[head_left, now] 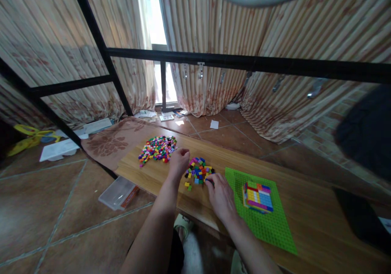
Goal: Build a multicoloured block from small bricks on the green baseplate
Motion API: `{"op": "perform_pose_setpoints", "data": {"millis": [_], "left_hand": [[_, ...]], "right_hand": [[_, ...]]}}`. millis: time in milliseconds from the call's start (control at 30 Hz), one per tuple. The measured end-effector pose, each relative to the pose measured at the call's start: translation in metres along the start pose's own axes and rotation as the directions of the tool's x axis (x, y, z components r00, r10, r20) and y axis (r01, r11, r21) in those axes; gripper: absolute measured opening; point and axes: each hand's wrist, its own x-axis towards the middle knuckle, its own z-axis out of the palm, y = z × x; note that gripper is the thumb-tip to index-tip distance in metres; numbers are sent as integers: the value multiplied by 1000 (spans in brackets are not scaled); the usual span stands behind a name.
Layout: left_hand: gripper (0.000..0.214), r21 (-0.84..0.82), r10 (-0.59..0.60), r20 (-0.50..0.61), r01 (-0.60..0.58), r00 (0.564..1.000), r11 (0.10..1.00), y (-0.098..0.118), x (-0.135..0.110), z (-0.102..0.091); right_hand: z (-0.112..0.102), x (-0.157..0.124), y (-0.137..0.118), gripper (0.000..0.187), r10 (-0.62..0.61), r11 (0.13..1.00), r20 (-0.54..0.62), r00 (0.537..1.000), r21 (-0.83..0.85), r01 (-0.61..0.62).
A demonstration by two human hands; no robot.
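Brick block (258,197) sits on the green board (275,227), edges roughly parallel to its edges, long axis unclear; left of the board, right hand (220,192) nearly pinched at the loose bricks (199,171), left hand (179,160) half-curled farther left, can't tell what either holds.

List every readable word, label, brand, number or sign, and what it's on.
No text is readable.
Small printed card: marks too small to read.
Orange strip on the clear box: too blurred to tell any lettering.
Brick build, green baseplate: no lettering discernible.
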Motion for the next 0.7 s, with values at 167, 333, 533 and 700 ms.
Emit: {"op": "perform_pose_setpoints", "data": {"millis": [167,333,533,700], "left_hand": [[33,400,200,225,-277,954,874,0,-6,25],[35,555,299,350,-454,888,697,-4,-10,42],[28,650,313,337,-460,888,605,-5,-7,52],[29,700,298,336,-449,893,555,-3,-8,56]], "right_hand": [[-16,0,-2,21,96,982,-94,991,173,-79],[-30,-10,-4,27,111,955,-102,989,287,-78],[-60,-25,5,29,123,955,-146,982,287,-77],[-97,-34,42,31,303,908,-240,922,366,-203]]}}
